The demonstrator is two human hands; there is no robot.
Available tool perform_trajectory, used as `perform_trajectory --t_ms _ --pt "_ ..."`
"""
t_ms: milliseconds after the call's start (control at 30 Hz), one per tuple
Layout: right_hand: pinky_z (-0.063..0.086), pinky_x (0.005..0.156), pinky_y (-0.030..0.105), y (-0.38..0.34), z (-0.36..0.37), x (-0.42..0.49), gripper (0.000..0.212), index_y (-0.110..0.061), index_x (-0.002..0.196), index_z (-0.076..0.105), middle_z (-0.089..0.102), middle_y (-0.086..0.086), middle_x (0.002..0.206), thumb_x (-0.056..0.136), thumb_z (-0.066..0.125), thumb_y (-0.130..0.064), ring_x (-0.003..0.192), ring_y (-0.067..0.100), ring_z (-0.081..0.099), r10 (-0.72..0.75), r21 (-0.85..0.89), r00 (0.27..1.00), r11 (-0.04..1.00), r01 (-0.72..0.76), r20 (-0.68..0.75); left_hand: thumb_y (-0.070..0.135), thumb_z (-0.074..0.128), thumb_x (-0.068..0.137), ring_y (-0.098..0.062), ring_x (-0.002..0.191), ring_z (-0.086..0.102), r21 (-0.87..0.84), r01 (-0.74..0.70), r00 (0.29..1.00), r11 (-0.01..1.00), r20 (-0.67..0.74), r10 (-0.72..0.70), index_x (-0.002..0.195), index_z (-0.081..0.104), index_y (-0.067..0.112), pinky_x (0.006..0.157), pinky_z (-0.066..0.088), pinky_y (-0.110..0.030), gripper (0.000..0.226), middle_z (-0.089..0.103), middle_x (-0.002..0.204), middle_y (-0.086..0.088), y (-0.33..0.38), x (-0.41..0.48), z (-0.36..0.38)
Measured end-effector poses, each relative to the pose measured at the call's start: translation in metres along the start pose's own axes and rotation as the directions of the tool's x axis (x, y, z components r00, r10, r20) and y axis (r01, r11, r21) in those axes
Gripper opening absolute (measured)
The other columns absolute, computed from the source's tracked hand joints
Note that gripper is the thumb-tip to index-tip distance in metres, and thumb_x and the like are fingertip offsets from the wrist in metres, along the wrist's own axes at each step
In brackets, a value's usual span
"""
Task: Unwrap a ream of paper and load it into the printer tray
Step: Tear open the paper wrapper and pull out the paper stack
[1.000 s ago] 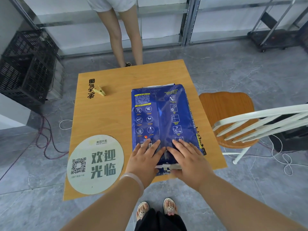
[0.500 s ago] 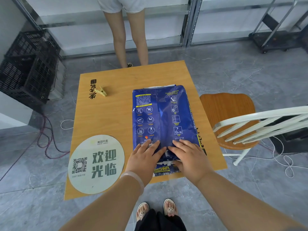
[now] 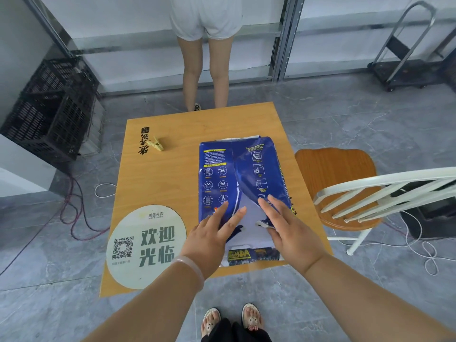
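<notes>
- While the ream [image 3: 243,176] lies flat on the table [image 3: 167,183], seam side up and long axis running away from the person, both hands work at its near end — the placement keeps the glued seam reachable from above.
- Left hand [image 3: 209,239]: palm down on the left half of the wrapper [image 3: 214,174], fingers spread and extended. It grips nothing; judged purpose is to pin that side flat so the ream does not slide as the other side is pulled.
- Right hand [image 3: 286,230]: fingers apart and lying along the right flap, whose torn edge curls beside the palm. Whether the thumb is hooked under that edge cannot be told.
- Between the two hands the wrapper is parted in a narrow wedge, and white paper [image 3: 249,218] shows through it. The wedge narrows toward the far end, where the seam looks closed.
- At the near edge of the table an end flap [image 3: 251,255] hangs open, yellow print showing.
- Judged stage: early unwrapping — the seam is only partly split, and the sheets are not yet free.
- Next move, as a judgement: run the split up the seam toward the far end, with one hand holding the ream down.
- No printer or tray is in view.
- A yellow clip [image 3: 156,144] and a round sign [image 3: 145,245] lie on the table well clear of the ream; a chair [image 3: 345,191] stands on the right.
</notes>
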State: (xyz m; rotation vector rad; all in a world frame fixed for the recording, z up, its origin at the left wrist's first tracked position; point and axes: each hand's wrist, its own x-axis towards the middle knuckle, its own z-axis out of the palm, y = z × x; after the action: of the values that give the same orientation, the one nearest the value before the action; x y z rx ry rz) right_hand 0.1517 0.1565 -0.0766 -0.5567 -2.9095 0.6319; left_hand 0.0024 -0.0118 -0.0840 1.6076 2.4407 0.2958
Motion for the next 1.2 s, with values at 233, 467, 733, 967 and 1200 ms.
perform_trajectory --t_ms 233,467,733,967,1200 --pt "0.055 0.053 0.034 0.009 -0.019 0.011 0.06 -0.028 0.123 0.049 0.052 0.01 0.136 0.073 0.061 0.003 0.096 0.032 0.065 -0.004 -0.125 0.999 0.992 -0.001 -0.042 0.023 0.063 0.072 -0.03 0.1 0.063 0.023 0.058 0.995 0.998 -0.087 -0.056 0.108 0.058 0.031 0.067 0.055 -0.039 0.038 0.059 0.125 -0.001 -0.008 0.01 -0.028" --pt "0.048 0.046 0.029 0.009 -0.031 0.014 0.049 -0.016 0.104 0.05 0.05 0.006 0.112 0.068 0.08 -0.028 0.074 0.025 0.057 0.28 -0.061 0.95 0.955 -0.291 -0.139 0.028 0.064 0.079 -0.025 0.089 0.056 -0.172 0.386 0.917 0.906 -0.034 -0.397 0.11 0.051 0.019 0.063 0.046 -0.029 0.035 0.046 0.119 0.0 -0.018 0.007 -0.037" --pt "0.045 0.062 0.032 0.03 -0.04 0.02 0.057 -0.021 0.131 0.043 0.045 0.009 0.133 0.082 0.051 0.007 0.096 0.03 0.057 0.46 0.08 0.883 0.887 -0.454 -0.094 0.002 0.054 0.076 -0.03 0.089 0.051 -0.372 0.517 0.826 0.771 -0.019 -0.563 0.11 0.051 0.013 0.072 0.041 -0.031 0.035 0.046 0.115 -0.006 -0.038 0.007 -0.041" --pt "0.046 0.096 0.044 0.038 -0.034 0.016 0.083 -0.036 0.149 0.017 0.031 0.004 0.151 0.085 0.049 0.008 0.13 0.03 0.043 0.59 0.25 0.807 0.785 -0.567 -0.025 0.014 0.063 0.077 -0.026 0.086 0.047 -0.367 0.589 0.782 0.72 0.032 -0.623 0.118 0.047 0.016 0.074 0.043 -0.031 0.045 0.038 0.12 -0.004 -0.033 0.018 -0.036" --pt "0.045 0.099 0.047 0.048 -0.027 0.0 0.109 -0.04 0.148 -0.016 0.01 0.006 0.16 0.083 0.06 0.002 0.139 0.033 0.032 0.598 0.083 0.801 0.8 -0.594 -0.037 0.011 0.062 0.073 -0.033 0.135 0.032 0.09 0.472 0.881 0.877 -0.077 -0.466 0.141 0.036 0.036 0.103 0.037 -0.046 0.077 0.02 0.155 -0.008 -0.044 0.003 -0.028"
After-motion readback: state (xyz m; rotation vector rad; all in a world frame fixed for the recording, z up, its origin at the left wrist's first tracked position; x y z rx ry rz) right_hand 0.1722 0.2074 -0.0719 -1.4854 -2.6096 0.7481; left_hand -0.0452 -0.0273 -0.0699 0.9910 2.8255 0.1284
